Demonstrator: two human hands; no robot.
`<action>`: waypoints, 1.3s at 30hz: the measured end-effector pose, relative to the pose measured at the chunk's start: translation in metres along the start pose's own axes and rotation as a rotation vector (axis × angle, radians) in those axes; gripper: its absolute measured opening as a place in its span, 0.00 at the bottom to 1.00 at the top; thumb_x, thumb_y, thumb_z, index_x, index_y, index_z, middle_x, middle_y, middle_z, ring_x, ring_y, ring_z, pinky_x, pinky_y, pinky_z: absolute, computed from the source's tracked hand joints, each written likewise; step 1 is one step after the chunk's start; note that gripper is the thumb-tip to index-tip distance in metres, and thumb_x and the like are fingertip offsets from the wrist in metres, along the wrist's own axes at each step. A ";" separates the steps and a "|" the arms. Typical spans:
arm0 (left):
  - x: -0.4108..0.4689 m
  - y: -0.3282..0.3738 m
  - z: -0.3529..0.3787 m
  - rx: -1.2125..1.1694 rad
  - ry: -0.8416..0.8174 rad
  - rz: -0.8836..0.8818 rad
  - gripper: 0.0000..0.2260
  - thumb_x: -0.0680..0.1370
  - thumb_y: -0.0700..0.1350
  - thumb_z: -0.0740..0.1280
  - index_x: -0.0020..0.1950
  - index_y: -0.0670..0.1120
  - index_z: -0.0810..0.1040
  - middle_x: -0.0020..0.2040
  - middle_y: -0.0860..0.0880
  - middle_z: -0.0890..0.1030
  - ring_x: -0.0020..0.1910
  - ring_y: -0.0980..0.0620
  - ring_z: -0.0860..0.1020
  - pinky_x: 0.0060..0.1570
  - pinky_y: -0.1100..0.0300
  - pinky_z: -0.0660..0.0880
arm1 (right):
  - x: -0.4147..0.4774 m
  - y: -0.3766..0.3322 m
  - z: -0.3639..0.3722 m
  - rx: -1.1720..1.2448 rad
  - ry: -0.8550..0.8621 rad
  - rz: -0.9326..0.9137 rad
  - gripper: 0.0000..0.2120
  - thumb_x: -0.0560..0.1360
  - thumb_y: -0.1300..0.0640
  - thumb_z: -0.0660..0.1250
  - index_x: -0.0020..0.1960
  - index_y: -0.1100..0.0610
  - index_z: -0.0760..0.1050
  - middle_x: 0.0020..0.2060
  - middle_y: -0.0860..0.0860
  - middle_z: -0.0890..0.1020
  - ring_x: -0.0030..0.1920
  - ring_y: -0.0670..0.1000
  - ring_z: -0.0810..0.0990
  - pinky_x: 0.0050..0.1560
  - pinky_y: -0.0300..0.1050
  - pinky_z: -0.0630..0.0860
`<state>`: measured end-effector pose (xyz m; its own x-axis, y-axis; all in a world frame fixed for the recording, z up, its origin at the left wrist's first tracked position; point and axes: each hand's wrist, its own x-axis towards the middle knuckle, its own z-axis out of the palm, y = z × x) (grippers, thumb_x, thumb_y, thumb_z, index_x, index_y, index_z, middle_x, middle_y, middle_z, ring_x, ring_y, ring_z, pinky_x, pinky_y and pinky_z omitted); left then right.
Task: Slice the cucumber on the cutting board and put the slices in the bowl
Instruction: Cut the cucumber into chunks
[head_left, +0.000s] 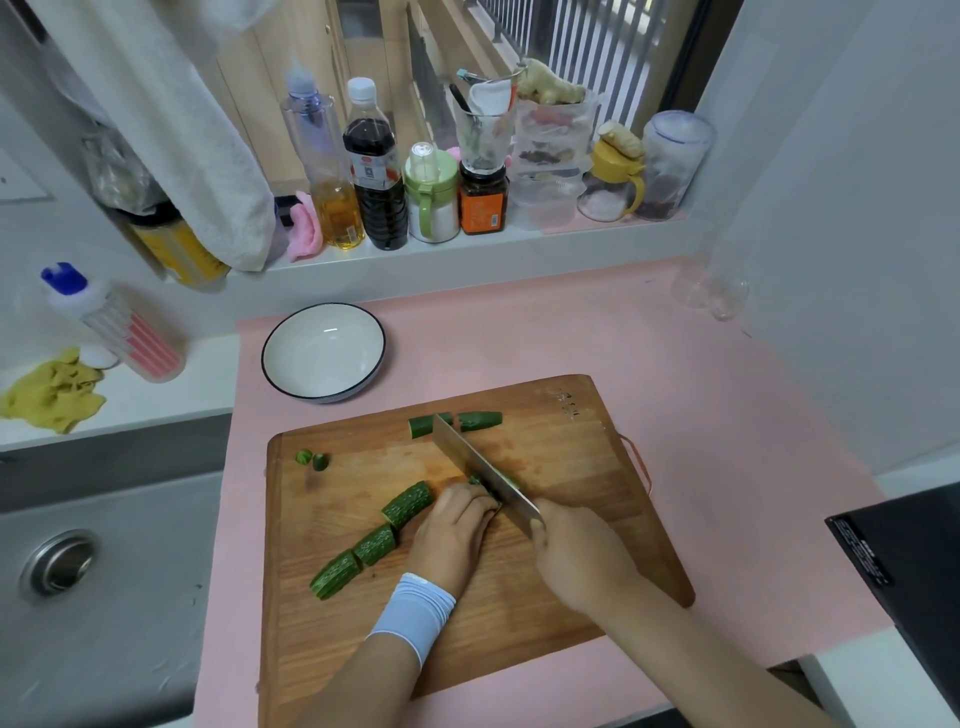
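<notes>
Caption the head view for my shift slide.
Right hand holds knife on cucumber piece gripped by left hand on cutting board; bowl behind holds no slices.

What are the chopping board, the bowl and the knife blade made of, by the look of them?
Cutting board: wood, probably joined strips, going by the grain lines and warm brown matte surface. Bowl: likely glazed ceramic, glossy white with a dark rim and a light glint inside. Knife blade: metal, probably steel, grey and smooth.
</notes>
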<state>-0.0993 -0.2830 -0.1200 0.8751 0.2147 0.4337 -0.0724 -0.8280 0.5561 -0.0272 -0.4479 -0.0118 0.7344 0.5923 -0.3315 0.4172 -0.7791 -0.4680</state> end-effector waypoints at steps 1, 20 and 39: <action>0.000 0.000 0.000 0.002 -0.006 0.002 0.04 0.79 0.39 0.70 0.52 0.43 0.80 0.52 0.49 0.78 0.55 0.48 0.76 0.50 0.56 0.76 | 0.002 0.000 -0.001 -0.002 -0.004 0.007 0.10 0.84 0.51 0.55 0.50 0.49 0.74 0.37 0.44 0.78 0.38 0.45 0.77 0.40 0.44 0.76; 0.049 -0.013 -0.024 0.257 -0.335 0.227 0.07 0.75 0.41 0.70 0.52 0.48 0.78 0.52 0.50 0.76 0.53 0.48 0.73 0.49 0.55 0.75 | 0.029 -0.012 -0.063 0.204 0.138 0.091 0.15 0.83 0.53 0.58 0.38 0.51 0.70 0.37 0.49 0.78 0.36 0.49 0.77 0.33 0.43 0.68; 0.089 -0.112 -0.108 0.390 -0.497 -0.486 0.15 0.80 0.48 0.64 0.66 0.50 0.74 0.60 0.49 0.74 0.62 0.47 0.69 0.60 0.53 0.69 | 0.095 -0.077 -0.037 0.129 0.075 0.077 0.14 0.83 0.50 0.55 0.41 0.50 0.72 0.31 0.48 0.75 0.30 0.50 0.72 0.31 0.45 0.65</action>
<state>-0.0651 -0.1152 -0.0672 0.8834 0.4183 -0.2114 0.4644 -0.8422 0.2738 0.0297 -0.3391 0.0230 0.8015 0.5109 -0.3107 0.2894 -0.7862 -0.5460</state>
